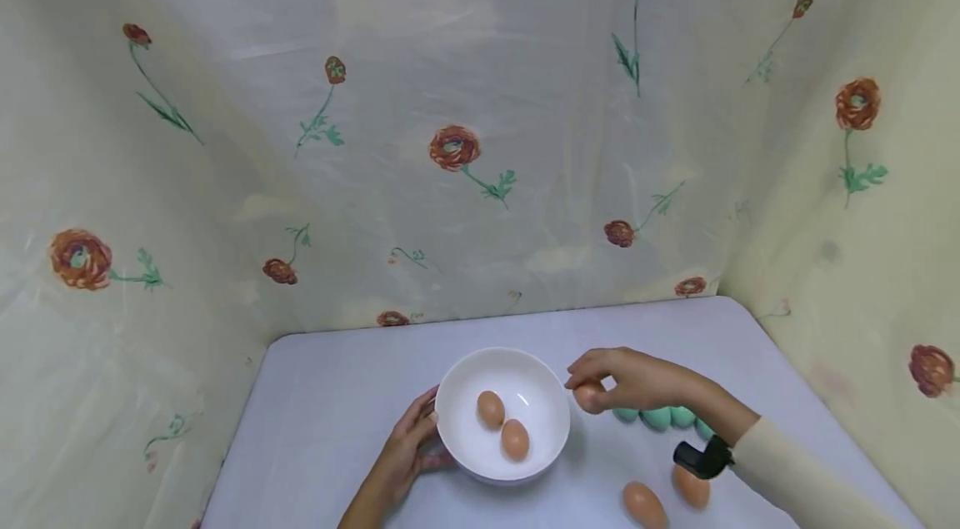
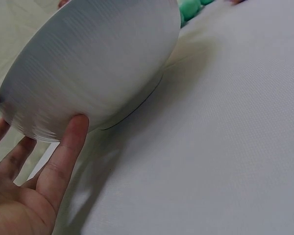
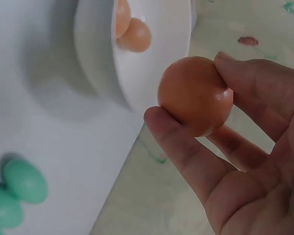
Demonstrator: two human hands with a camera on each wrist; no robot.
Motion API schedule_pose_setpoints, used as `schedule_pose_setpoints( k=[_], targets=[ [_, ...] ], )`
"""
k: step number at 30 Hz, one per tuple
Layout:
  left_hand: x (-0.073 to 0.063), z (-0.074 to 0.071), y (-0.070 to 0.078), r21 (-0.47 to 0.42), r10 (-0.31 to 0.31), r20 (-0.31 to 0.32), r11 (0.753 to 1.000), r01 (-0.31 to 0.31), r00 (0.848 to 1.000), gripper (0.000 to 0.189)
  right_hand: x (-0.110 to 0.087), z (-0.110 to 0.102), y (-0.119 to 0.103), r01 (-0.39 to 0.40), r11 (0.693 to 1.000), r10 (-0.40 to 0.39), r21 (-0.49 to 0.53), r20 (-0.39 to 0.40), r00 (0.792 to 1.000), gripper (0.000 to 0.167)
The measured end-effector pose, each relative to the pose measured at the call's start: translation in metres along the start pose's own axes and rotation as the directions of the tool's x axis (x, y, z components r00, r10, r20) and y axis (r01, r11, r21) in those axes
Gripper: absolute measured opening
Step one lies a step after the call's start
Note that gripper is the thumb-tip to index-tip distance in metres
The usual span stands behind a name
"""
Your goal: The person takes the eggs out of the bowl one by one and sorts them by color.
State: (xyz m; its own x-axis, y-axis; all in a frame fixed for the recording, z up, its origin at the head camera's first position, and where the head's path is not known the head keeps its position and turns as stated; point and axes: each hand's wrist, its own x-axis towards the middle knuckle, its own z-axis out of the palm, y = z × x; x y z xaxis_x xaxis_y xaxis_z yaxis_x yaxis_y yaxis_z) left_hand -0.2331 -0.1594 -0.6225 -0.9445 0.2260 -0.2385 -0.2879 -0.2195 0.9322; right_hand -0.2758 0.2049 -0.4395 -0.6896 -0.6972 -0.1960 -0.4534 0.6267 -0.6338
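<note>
A white bowl [image 1: 543, 429] stands on the table with two brown eggs [image 1: 491, 410] inside. My left hand [image 1: 402, 450] holds the bowl's left side. In the left wrist view, its spread fingers and thumb touch the outer wall of the bowl [image 2: 103, 58]. To the right of the bowl, just beyond its rim, my right hand [image 1: 633, 379] pinches another brown egg [image 1: 587, 397]. The right wrist view shows this egg [image 3: 193, 95] between the thumb and fingertips, apart from the bowl.
Several green eggs [image 1: 657, 418] lie in a row on the table, partly hidden by the right arm. Two more brown eggs [image 1: 645, 504] lie nearer the front right. A flower-patterned curtain [image 1: 525, 246] surrounds the white-covered table [image 1: 315, 412].
</note>
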Motion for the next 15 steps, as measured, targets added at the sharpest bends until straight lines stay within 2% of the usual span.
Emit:
schedule_pose_setpoints(
  k=[4, 9, 15],
  targets=[
    [0.001, 0.002, 0.001, -0.001, 0.002, 0.01, 1.0, -0.002, 1.0, 0.062, -0.034, -0.003, 0.02, -0.033, 0.999, 0.033, 0.003, -0.023, 0.999, 0.028],
    [-0.001, 0.003, 0.002, 0.007, -0.001, 0.01, 1.0, 0.0, 1.0, 0.061, -0.075, 0.0, 0.048, -0.093, 0.992, 0.097, 0.09, -0.043, 0.994, 0.029],
    [-0.004, 0.001, 0.002, -0.002, 0.009, 0.02, 1.0, -0.009, 1.0, 0.06, -0.111, 0.012, 0.079, -0.124, 0.984, 0.135, 0.126, -0.087, 0.987, 0.032]
  ],
)
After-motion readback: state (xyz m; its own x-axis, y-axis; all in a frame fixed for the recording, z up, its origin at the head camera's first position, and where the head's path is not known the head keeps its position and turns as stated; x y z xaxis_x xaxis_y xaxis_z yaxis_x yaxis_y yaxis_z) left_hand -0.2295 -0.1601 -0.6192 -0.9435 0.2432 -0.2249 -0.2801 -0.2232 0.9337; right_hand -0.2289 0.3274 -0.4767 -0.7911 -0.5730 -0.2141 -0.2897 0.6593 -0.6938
